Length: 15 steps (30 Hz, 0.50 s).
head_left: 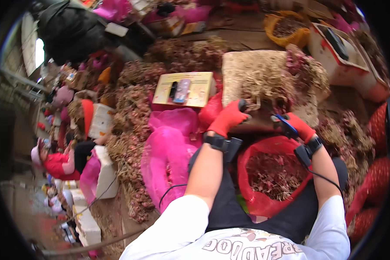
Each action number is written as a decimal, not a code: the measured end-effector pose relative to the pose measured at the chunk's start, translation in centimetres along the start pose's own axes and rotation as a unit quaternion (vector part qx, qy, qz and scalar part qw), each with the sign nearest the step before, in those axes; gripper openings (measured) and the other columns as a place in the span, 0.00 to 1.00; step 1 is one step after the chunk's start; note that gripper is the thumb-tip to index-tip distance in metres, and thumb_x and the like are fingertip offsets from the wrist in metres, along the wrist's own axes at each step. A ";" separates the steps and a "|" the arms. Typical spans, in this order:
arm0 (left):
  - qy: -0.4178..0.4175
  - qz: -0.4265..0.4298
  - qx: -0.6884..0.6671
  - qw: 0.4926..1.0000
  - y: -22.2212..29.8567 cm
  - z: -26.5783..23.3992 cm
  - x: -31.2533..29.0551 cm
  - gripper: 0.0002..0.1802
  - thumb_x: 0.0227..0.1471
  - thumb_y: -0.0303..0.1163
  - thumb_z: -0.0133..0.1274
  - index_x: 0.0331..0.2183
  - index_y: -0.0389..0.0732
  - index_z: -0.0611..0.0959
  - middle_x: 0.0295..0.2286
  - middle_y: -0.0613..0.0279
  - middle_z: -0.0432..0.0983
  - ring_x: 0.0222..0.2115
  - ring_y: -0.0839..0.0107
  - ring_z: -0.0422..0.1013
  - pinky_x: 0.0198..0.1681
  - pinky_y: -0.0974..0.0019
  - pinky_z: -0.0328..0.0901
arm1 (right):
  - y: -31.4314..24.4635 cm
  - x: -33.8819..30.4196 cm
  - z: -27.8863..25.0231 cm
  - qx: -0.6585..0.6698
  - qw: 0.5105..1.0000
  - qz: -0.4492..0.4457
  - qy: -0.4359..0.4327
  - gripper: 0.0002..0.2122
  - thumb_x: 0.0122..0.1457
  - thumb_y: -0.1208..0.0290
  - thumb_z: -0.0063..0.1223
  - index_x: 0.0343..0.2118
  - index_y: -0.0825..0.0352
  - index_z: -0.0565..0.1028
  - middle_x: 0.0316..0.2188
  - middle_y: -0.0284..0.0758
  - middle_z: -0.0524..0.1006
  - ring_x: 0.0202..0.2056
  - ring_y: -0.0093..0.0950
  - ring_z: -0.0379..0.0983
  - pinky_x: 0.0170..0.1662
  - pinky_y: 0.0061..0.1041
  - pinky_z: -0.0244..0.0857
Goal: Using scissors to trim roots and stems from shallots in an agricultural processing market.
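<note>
My left hand (pixel 228 119), in a red glove with dark fingertips, is closed at the front edge of a worn, tan block-like stand (pixel 235 71). Whatever its fingers hold, if anything, is too small to make out. Dried shallot stems (pixel 264 84) lie heaped on the stand just beyond those fingertips, with purple-red bulbs (pixel 295 60) at their right. My right hand (pixel 300 126), gloved the same way, grips blue-handled scissors (pixel 289 126) near the stand's front right; their blades are hard to see. Between my legs, below both hands, an open red mesh bag (pixel 245 184) contains reddish bulbs and dry trimmings.
Pink mesh bags (pixel 164 151) lie left of my legs. A yellow box (pixel 162 89) carries a phone (pixel 181 91). Shallot heaps (pixel 132 130) spread at left and right. A white foam box (pixel 333 65) stands far right, filled red sacks (pixel 379 182) near right. Another person (pixel 63 164) sits at left.
</note>
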State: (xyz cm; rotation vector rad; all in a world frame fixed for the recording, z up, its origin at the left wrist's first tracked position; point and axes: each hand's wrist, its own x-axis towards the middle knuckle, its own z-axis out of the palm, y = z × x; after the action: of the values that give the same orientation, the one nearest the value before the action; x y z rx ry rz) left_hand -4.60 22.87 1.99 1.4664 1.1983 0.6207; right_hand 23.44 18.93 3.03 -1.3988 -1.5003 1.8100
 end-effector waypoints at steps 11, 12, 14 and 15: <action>0.091 0.048 0.199 0.975 2.2 2.0 -1.1 0.18 0.35 0.34 0.58 0.34 0.41 0.79 0.33 0.51 0.76 0.37 0.57 0.72 0.40 0.60 0.65 | 5.7 2.2 -1.2 -0.319 0.868 -0.284 0.252 0.17 0.46 0.60 0.64 0.26 0.72 0.73 0.24 0.40 0.72 0.27 0.30 0.69 0.32 0.31 0.62; 0.094 0.048 0.200 0.974 2.4 2.0 -1.6 0.18 0.35 0.34 0.58 0.34 0.41 0.79 0.33 0.51 0.76 0.37 0.57 0.72 0.40 0.60 0.65 | 4.4 1.5 -0.7 -0.320 0.867 -0.287 0.250 0.17 0.46 0.60 0.64 0.26 0.72 0.73 0.24 0.40 0.72 0.27 0.30 0.69 0.32 0.31 0.62; 0.121 0.039 0.141 0.982 3.2 2.1 -2.8 0.20 0.35 0.32 0.58 0.36 0.39 0.77 0.35 0.50 0.75 0.38 0.57 0.71 0.43 0.63 0.65 | 2.1 0.6 -0.3 -0.274 0.943 -0.051 0.181 0.17 0.46 0.60 0.64 0.22 0.71 0.73 0.17 0.36 0.72 0.22 0.26 0.69 0.28 0.30 0.62; 0.079 0.041 0.114 0.990 2.4 1.6 -2.7 0.18 0.38 0.28 0.57 0.36 0.39 0.76 0.35 0.55 0.75 0.38 0.63 0.71 0.43 0.67 0.64 | 5.7 1.5 -1.6 -0.278 0.921 -0.233 0.141 0.17 0.48 0.58 0.62 0.21 0.70 0.75 0.12 0.31 0.71 0.16 0.22 0.66 0.23 0.26 0.59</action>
State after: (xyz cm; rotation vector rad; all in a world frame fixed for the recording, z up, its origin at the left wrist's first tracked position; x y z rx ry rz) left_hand -3.33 20.01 4.42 1.6898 1.3727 0.6846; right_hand 25.78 18.94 -2.61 -1.2999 -2.0543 0.8875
